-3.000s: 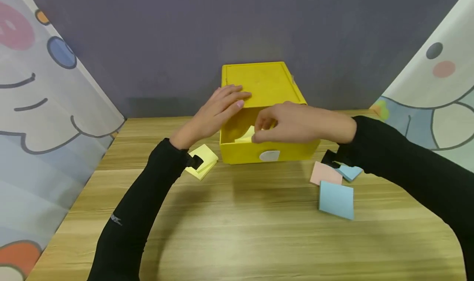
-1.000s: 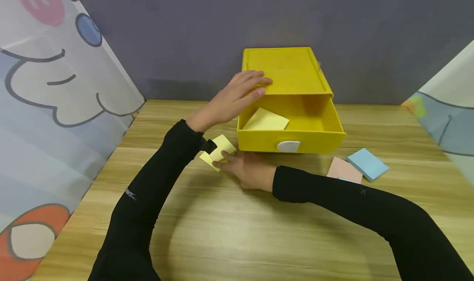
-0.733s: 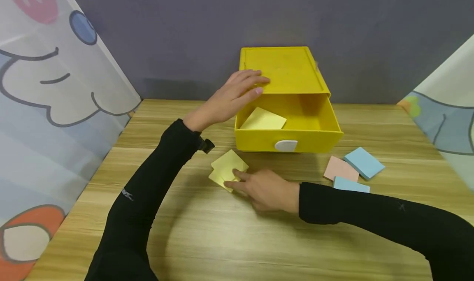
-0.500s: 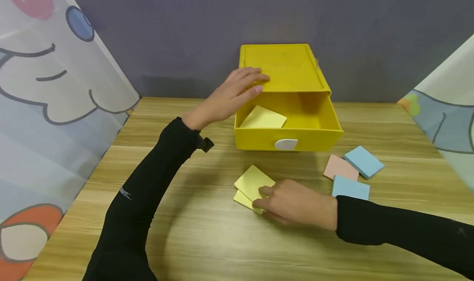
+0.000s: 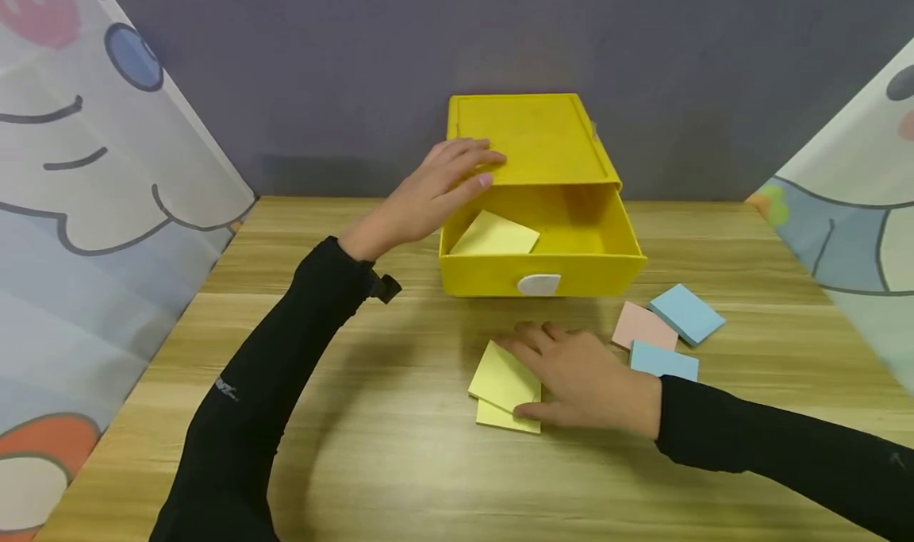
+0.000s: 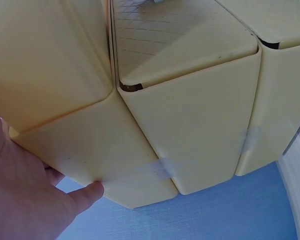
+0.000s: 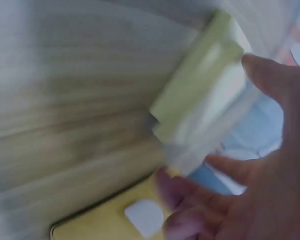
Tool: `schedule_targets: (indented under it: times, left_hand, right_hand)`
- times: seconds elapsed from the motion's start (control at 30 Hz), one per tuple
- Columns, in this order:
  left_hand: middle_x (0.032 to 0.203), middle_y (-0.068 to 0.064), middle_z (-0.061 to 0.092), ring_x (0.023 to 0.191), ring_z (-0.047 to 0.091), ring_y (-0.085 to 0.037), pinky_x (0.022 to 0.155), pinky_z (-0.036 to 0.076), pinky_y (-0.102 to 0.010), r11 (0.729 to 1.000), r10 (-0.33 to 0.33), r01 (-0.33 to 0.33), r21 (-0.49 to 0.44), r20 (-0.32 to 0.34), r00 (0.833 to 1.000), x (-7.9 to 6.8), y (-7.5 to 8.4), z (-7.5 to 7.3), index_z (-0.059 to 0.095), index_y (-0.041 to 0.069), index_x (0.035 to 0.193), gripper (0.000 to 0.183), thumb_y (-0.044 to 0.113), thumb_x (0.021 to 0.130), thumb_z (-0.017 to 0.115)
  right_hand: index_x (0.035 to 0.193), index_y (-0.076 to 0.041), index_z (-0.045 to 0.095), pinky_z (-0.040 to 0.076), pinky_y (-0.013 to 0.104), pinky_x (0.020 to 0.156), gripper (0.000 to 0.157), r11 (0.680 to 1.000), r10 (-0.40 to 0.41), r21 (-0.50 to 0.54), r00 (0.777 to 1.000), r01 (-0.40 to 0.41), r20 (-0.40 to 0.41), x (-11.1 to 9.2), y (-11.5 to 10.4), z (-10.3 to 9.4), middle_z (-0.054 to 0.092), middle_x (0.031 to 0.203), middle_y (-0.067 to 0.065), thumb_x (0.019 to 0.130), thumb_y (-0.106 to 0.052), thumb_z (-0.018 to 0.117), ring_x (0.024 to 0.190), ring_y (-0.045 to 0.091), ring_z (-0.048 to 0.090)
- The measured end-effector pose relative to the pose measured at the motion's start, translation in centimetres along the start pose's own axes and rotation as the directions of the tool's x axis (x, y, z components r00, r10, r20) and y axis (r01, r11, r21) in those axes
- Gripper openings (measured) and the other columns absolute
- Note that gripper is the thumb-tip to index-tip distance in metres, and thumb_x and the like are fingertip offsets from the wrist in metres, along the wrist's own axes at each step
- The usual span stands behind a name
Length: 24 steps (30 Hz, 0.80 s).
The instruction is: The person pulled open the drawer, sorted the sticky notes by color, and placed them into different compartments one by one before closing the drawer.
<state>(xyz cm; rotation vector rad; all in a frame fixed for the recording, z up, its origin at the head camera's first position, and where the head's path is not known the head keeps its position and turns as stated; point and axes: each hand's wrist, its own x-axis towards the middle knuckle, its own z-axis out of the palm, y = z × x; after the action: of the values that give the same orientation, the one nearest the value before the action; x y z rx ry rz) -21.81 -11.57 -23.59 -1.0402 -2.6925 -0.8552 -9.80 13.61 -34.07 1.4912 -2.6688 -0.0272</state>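
Observation:
My left hand (image 5: 428,193) rests with extended fingers on the top left edge of a yellow box (image 5: 553,141), whose drawer (image 5: 478,276) is pulled out. In the left wrist view its fingers touch the box's panel (image 6: 85,155). One yellow sticky-note pad (image 5: 495,235) lies inside the drawer, on the left. On the table in front, two more yellow sticky-note pads (image 5: 503,377) overlap. My right hand (image 5: 585,383) is spread at their right side, index finger by the far corner, thumb at the near pad. In the right wrist view the thumb reaches the pads' end (image 7: 202,82).
Right of the drawer lie a pink sticky-note pad (image 5: 643,326) and two blue ones, one behind (image 5: 687,313) and one in front (image 5: 664,359). The grey wall (image 5: 343,82) stands behind the box. Printed cartoon panels (image 5: 121,177) flank the wooden table (image 5: 385,463).
My right hand has left the drawer, reached left, and slid the two yellow pads right along the table to before the drawer. Its fingers have now spread. My left hand stays on the box.

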Motion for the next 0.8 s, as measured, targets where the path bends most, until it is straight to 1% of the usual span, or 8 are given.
schedule_targets:
  times: [0.07, 0.13, 0.27, 0.33, 0.43, 0.53, 0.63, 0.8]
  left_hand:
    - [0.154, -0.001, 0.028, 0.139, 0.01, -0.009, 0.117, 0.015, -0.046, 1.0, -0.002, 0.002, -0.006, -0.002, 1.0, -0.1, 0.0, 0.2, 0.044, 0.024, 0.14, 0.046, 0.044, 0.101, 0.032]
    - [0.154, -0.002, 0.028, 0.139, 0.011, -0.009, 0.117, 0.016, -0.047, 1.0, 0.0, 0.0, -0.013, -0.003, 1.0, -0.2, 0.0, 0.3, 0.044, 0.023, 0.14, 0.045, 0.044, 0.101, 0.032]
    - [0.154, -0.003, 0.029, 0.139, 0.011, -0.009, 0.117, 0.016, -0.047, 1.0, 0.013, -0.013, -0.017, -0.013, 1.0, -0.1, 0.1, 0.5, 0.045, 0.022, 0.139, 0.045, 0.043, 0.101, 0.033]
    - [0.154, -0.004, 0.029, 0.139, 0.012, -0.009, 0.117, 0.016, -0.047, 1.0, 0.018, -0.019, -0.017, -0.024, 1.0, -0.1, 0.2, 0.4, 0.045, 0.021, 0.139, 0.045, 0.042, 0.101, 0.033]
    - [0.153, -0.004, 0.03, 0.138, 0.012, -0.009, 0.117, 0.016, -0.046, 0.999, 0.021, -0.022, -0.023, -0.03, 0.999, -0.1, 0.2, 0.4, 0.046, 0.021, 0.139, 0.045, 0.042, 0.101, 0.033]
    - [0.153, -0.005, 0.029, 0.139, 0.012, -0.01, 0.117, 0.016, -0.047, 0.999, 0.019, -0.019, -0.026, -0.025, 1.0, -0.1, 0.3, 0.4, 0.045, 0.021, 0.139, 0.045, 0.042, 0.101, 0.033]
    - [0.154, -0.004, 0.029, 0.139, 0.011, -0.009, 0.117, 0.016, -0.048, 1.0, 0.015, -0.015, -0.027, -0.019, 1.0, -0.1, 0.3, 0.4, 0.045, 0.021, 0.139, 0.046, 0.043, 0.101, 0.033]
    - [0.154, -0.004, 0.029, 0.139, 0.011, -0.01, 0.117, 0.015, -0.049, 1.0, 0.012, -0.013, -0.026, -0.022, 1.0, -0.1, 0.2, 0.5, 0.045, 0.021, 0.139, 0.046, 0.043, 0.101, 0.032]
  right_hand:
    - [0.145, -0.012, 0.036, 0.056, 0.04, 0.078, 0.097, 0.999, 0.027, -0.025, 0.999, -0.026, 0.044, 0.3, -0.6, 0.7, 0.053, 0.133, 0.01, 0.075, -0.079, 0.049, 0.108, 0.029, 0.054]
    - [0.146, -0.011, 0.032, 0.052, 0.046, 0.085, 0.103, 0.999, 0.039, -0.011, 0.995, -0.038, 0.093, 0.6, -1.2, 1.2, 0.052, 0.133, 0.012, 0.073, -0.082, 0.047, 0.111, 0.031, 0.052]
    - [0.145, -0.014, 0.031, 0.053, 0.046, 0.082, 0.097, 0.997, 0.039, 0.058, 0.988, -0.048, 0.147, 1.0, -2.1, 1.3, 0.056, 0.122, 0.008, 0.072, -0.07, 0.061, 0.105, 0.027, 0.054]
    - [0.143, -0.015, 0.034, 0.054, 0.043, 0.078, 0.092, 0.993, 0.037, 0.104, 0.989, -0.052, 0.143, 1.0, -2.4, 1.2, 0.056, 0.117, 0.006, 0.069, -0.06, 0.067, 0.103, 0.024, 0.054]
    - [0.14, -0.016, 0.037, 0.054, 0.039, 0.077, 0.09, 0.983, 0.032, 0.177, 0.991, -0.055, 0.132, 0.7, -2.8, 1.1, 0.056, 0.113, 0.002, 0.063, -0.05, 0.071, 0.101, 0.02, 0.052]
    - [0.14, -0.019, 0.038, 0.053, 0.039, 0.08, 0.09, 0.975, 0.016, 0.217, 0.99, -0.047, 0.142, 0.1, -3.0, 1.0, 0.056, 0.114, 0.0, 0.063, -0.05, 0.072, 0.101, 0.016, 0.051]
    - [0.141, -0.022, 0.037, 0.052, 0.041, 0.084, 0.087, 0.967, 0.001, 0.25, 0.985, -0.044, 0.17, -0.4, -3.1, 0.9, 0.056, 0.118, -0.001, 0.066, -0.051, 0.072, 0.104, 0.014, 0.051]
    - [0.143, -0.025, 0.035, 0.052, 0.045, 0.089, 0.084, 0.964, -0.026, 0.264, 0.983, -0.023, 0.18, -0.9, -3.2, 0.4, 0.056, 0.128, -0.001, 0.074, -0.055, 0.071, 0.113, 0.017, 0.051]
